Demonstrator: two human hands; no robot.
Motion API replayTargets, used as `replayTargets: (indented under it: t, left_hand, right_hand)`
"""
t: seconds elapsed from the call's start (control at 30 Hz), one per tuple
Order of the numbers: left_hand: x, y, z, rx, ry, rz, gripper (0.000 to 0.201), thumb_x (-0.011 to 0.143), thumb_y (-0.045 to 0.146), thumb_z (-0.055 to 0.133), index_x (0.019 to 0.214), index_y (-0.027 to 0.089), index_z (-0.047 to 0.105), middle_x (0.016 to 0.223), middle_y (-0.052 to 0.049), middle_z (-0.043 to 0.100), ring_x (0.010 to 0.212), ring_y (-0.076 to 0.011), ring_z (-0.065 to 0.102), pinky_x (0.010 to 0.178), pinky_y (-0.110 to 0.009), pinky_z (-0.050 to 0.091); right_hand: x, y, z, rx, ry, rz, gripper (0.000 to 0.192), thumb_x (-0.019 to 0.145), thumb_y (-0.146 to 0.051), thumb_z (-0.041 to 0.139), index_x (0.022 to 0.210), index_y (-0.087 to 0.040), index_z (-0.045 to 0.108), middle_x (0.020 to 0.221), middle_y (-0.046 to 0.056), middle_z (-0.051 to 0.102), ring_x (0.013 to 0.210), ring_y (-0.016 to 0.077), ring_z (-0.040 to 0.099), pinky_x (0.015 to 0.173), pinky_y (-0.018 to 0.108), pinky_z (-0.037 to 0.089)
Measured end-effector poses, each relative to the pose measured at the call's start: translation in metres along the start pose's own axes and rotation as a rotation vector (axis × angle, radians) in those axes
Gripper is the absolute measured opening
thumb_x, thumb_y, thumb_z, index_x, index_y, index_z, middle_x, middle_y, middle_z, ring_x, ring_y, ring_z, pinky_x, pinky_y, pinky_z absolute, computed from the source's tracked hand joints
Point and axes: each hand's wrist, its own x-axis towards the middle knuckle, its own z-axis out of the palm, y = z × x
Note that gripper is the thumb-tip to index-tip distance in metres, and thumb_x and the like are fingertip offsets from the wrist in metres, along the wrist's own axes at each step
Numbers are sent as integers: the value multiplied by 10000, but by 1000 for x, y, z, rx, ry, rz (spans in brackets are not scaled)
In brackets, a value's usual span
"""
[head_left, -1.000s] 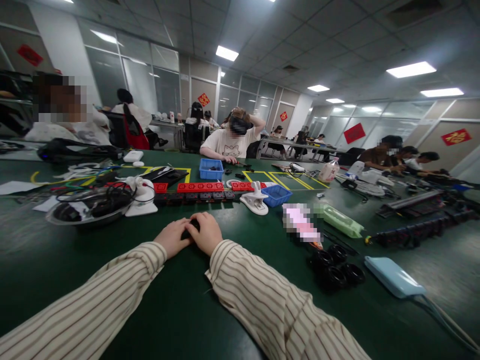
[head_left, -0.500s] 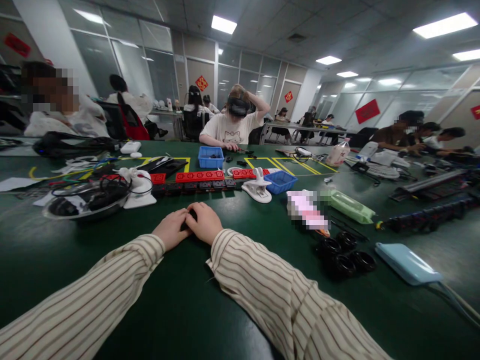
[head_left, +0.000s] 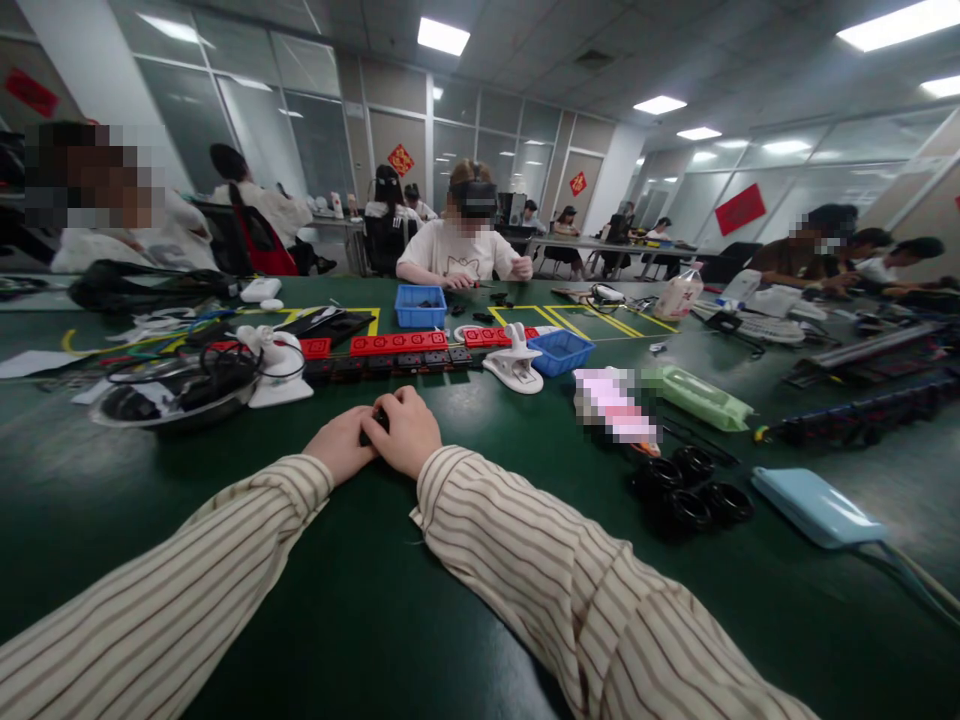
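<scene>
My left hand [head_left: 343, 443] and my right hand [head_left: 409, 430] meet over the green table [head_left: 375, 600]. Their fingers close around a small black part [head_left: 374, 427], mostly hidden, so its kind does not show. Beyond the hands lies a row of red socket strips [head_left: 399, 343], with black socket modules [head_left: 420, 365] along its near side. A white clip-on stand [head_left: 515, 365] rests just past my right hand. Left of my hands, a metal bowl [head_left: 172, 405] holds dark items, with a white clamp device [head_left: 276, 370] beside it.
Blue bins [head_left: 421, 308] stand further back, one beside the clip stand. To the right are black rings [head_left: 690, 490], a green packet [head_left: 697, 398] and a light-blue box [head_left: 817, 507] with a cable. Across the table sits a person [head_left: 461, 250] in a headset.
The black part shows more between my fingers, and my hands have shifted slightly. The person opposite has lowered a raised arm from the head to the table.
</scene>
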Motion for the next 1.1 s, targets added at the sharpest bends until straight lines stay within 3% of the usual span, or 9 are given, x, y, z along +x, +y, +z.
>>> replayTargets:
  t: [0.13, 0.27, 0.43, 0.57, 0.7, 0.87, 0.93, 1.1]
  left_hand:
    - [1, -5, 2, 12, 89, -35, 455, 623, 314, 503, 1027, 113, 557, 1114, -133, 550, 1066, -269, 501, 972, -355, 373]
    - [3, -9, 5, 32, 126, -22, 431, 610, 332, 526, 989, 134, 579, 1082, -119, 562, 1036, -281, 512, 959, -383, 382]
    - [4, -10, 6, 3, 102, 14, 409, 630, 325, 503, 976, 121, 582, 1053, -124, 577, 1011, -276, 521, 941, -393, 394]
    - [7, -19, 8, -42, 64, 107, 392, 668, 381, 473, 961, 148, 590, 1051, -108, 572, 1016, -265, 511, 938, -399, 387]
    - [12, -32, 11, -73, 42, 216, 392, 721, 474, 440, 927, 187, 611, 1071, -89, 570, 1030, -260, 497, 938, -397, 374]
    - [14, -35, 12, -74, 10, 301, 437, 750, 536, 396, 879, 184, 619, 1084, -100, 585, 1047, -267, 495, 948, -408, 363]
    - [13, -32, 11, -70, -4, 280, 479, 753, 548, 385, 965, 178, 603, 1104, -111, 584, 1061, -277, 497, 946, -425, 366]
    - [4, -18, 4, -74, 2, 200, 679, 685, 618, 466, 1186, 160, 485, 1227, -127, 516, 1149, -294, 450, 985, -437, 339]
  right_hand:
    - [0, -1, -3, -15, 54, 40, 380, 817, -452, 522, 1076, -175, 494, 997, 65, 446, 956, 195, 460, 826, 319, 391]
    - [2, 2, 0, -44, 38, 42, 356, 806, -463, 534, 1018, -177, 514, 971, 62, 471, 938, 201, 460, 803, 325, 387]
    - [5, 4, 2, -62, 5, 13, 216, 838, -394, 507, 916, -201, 566, 916, 50, 497, 901, 192, 463, 787, 318, 379]
    - [7, 9, -5, -5, -23, -107, 122, 809, -266, 520, 875, -211, 606, 897, 31, 551, 890, 183, 469, 799, 300, 377]
    - [9, 15, -8, 88, -64, -246, 121, 746, -137, 510, 776, -192, 614, 857, 11, 604, 879, 169, 495, 821, 289, 375]
    - [9, 16, -2, 172, -7, -226, 211, 720, -48, 461, 635, -198, 583, 809, -10, 614, 944, 143, 527, 991, 316, 277]
    - [8, 15, -3, 216, 5, -207, 228, 717, -35, 449, 678, -208, 593, 843, -17, 621, 1009, 143, 511, 1030, 334, 237]
    - [-2, 13, -16, 312, 122, -151, 228, 769, -158, 509, 988, -192, 564, 1044, 27, 577, 1044, 167, 475, 963, 329, 327]
